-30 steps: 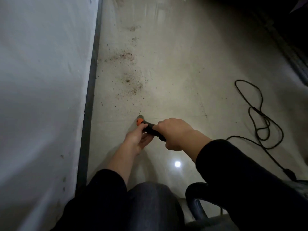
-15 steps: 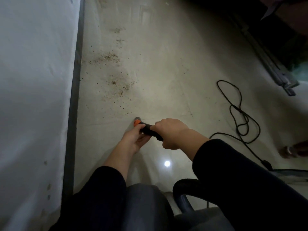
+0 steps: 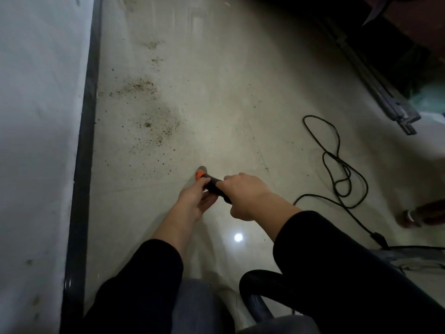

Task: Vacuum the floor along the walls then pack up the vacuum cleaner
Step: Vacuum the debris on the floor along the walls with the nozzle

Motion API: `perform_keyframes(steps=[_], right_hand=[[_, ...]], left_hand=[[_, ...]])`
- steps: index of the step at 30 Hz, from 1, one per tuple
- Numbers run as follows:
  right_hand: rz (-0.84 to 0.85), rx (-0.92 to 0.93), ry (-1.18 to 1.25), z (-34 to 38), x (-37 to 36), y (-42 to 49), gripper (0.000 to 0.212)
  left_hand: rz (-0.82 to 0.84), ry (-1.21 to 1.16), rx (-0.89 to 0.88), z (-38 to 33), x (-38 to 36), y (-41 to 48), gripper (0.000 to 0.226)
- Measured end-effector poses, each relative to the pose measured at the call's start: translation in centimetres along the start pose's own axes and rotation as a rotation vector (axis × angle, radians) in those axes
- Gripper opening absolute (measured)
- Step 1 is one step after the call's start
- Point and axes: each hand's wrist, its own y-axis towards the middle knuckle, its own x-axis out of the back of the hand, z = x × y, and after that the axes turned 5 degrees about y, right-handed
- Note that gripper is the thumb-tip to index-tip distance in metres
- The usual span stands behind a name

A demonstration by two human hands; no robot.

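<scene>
I hold a black vacuum wand (image 3: 212, 185) with an orange collar near its tip, low over the pale floor. My right hand (image 3: 243, 196) grips the black shaft from above. My left hand (image 3: 196, 198) holds the wand just behind the orange collar, fingers curled round it. The black vacuum hose (image 3: 255, 292) curves at the bottom, partly hidden by my right sleeve. Brown crumbs and dirt (image 3: 154, 126) are scattered on the floor ahead of the tip, near the wall.
A white wall (image 3: 36, 141) with a dark skirting strip (image 3: 84, 153) runs along the left. A black power cord (image 3: 337, 165) lies looped on the floor at the right. Dark furniture and a metal rail (image 3: 385, 92) stand at the upper right. Someone's foot (image 3: 419, 215) shows at the right edge.
The view has swung a little to the right, so the wall takes less of the frame and a foot appears. Both hands keep their hold on the wand.
</scene>
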Motion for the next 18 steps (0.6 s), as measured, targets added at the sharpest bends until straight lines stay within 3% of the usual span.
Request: perform_keyframes(steps=[6,18], right_hand=[[-0.026,0.013,0.018,-0.1,0.1,1.1,0.032],[-0.061,0.042,0.055,0.7,0.4,2.4,0.036]], left_hand=[[-0.03,-0.058,-0.078,-0.4,0.0,0.8,0.038],[-0.153,-0.174,-0.104,-0.9,0.4,1.3,0.019]])
